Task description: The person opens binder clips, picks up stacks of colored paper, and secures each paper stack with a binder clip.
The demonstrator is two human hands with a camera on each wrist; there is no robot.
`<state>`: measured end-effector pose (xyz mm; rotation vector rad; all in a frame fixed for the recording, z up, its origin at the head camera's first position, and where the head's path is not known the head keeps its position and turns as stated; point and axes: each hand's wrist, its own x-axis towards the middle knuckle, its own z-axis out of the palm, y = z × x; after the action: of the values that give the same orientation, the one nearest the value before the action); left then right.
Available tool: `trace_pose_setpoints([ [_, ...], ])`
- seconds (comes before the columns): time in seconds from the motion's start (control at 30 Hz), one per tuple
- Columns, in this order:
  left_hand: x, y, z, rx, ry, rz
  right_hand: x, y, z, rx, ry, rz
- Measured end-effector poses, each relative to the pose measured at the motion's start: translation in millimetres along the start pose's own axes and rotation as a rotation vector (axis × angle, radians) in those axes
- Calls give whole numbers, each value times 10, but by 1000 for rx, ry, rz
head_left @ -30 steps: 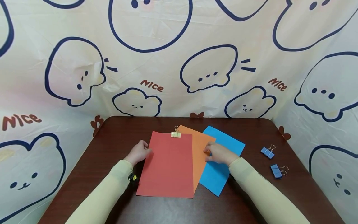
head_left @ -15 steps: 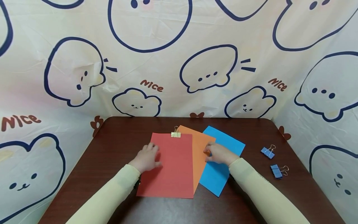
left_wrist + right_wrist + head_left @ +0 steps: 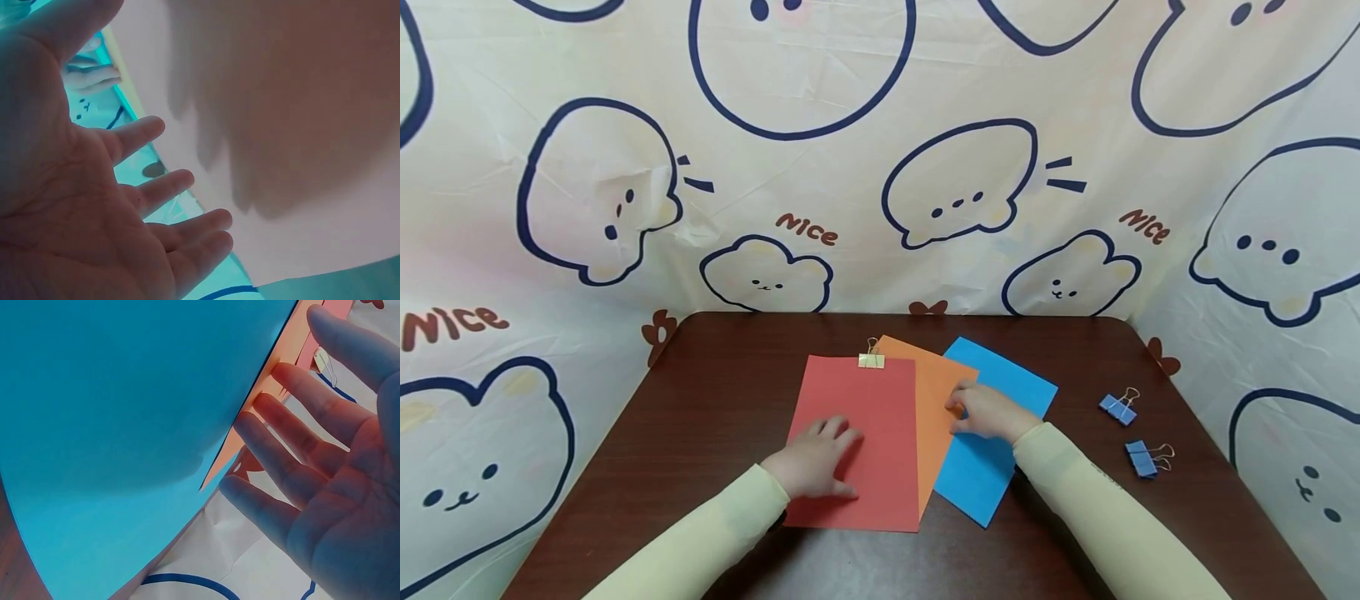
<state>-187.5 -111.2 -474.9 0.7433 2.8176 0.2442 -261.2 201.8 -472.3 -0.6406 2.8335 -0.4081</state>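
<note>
A red sheet of paper point(image 3: 880, 408) lies partly over an orange sheet point(image 3: 934, 417), which overlaps a blue sheet point(image 3: 973, 471). At the red sheet's top edge sits a gold binder clip point(image 3: 872, 361). My left hand point(image 3: 812, 458) is over the lower left of the red sheet, fingers spread and loosely bent. In the left wrist view its fingers point(image 3: 169, 187) hold nothing, and their shadow falls on the paper; contact is unclear. On the orange sheet's right edge rest the fingertips of my right hand point(image 3: 988, 410). The right wrist view shows its fingers point(image 3: 275, 450) nearly straight.
Two blue binder clips, one farther back point(image 3: 1118, 409) and one nearer point(image 3: 1142, 461), lie on the right side of the dark brown table point(image 3: 737, 358). A printed cloth point(image 3: 865, 275) hangs around the back and sides.
My left hand has left the red sheet's left edge and moved right and nearer, over the sheet, with its fingers spreading. The right hand has stayed in place.
</note>
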Motion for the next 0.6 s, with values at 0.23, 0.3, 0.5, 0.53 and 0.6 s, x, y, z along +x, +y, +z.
trace_pose_setpoints([
  [0.23, -28, -25, 75, -6, -9, -30, 11, 12, 4, -5, 2, 3],
  [0.3, -34, -30, 72, -8, -7, -27, 13, 16, 8, -10, 4, 2],
  [0.5, -44, -61, 44, -38, -18, -30, 8, 2, 10, -15, 3, 10],
  [0.53, -47, -67, 35, -46, -18, -30, 8, -1, 10, -16, 3, 13],
  [0.6, -55, -82, 22, -56, -18, -35, 8, -6, 12, -19, 5, 19],
])
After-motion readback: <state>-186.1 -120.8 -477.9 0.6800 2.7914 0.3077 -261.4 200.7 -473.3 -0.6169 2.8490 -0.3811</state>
